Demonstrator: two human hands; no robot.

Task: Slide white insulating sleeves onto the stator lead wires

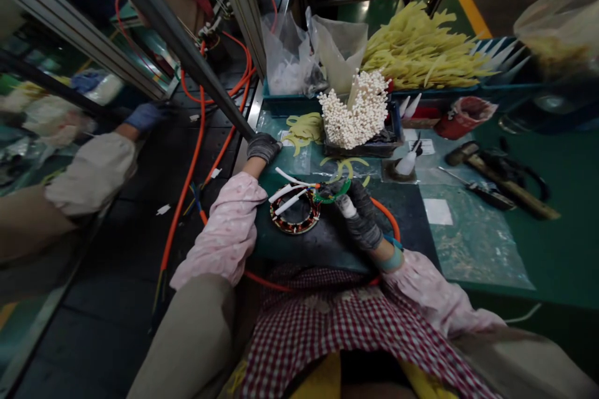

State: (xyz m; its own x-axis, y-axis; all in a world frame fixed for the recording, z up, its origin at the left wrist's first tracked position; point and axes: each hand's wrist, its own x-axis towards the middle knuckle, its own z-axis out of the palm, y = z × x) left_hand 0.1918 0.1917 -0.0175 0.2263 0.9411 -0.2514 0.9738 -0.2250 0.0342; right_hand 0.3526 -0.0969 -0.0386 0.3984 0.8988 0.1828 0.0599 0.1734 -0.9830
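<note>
We record the table (561, 255); above it, the gloved right hand (364, 223) at the wound ring's (294, 229) 3 o'clock; at 11, the gloved left hand (262, 147), its grip undeterminable. The ring lies flat. At its 2 o'clock, the right grip pinches a green-edged part (345, 188). White sleeves (281, 192) cross its 12 o'clock.

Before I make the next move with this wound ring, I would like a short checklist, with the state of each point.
1. Left hand and right hand gloved: ok.
2. Wound ring lying flat: ok.
3. Right hand's grip secure: cannot tell, too unclear.
4. Space just beyond the ring free of yellow strips: not ok, several lie there.
5. Hammer and screwdriver apart from the ring: ok.
</note>
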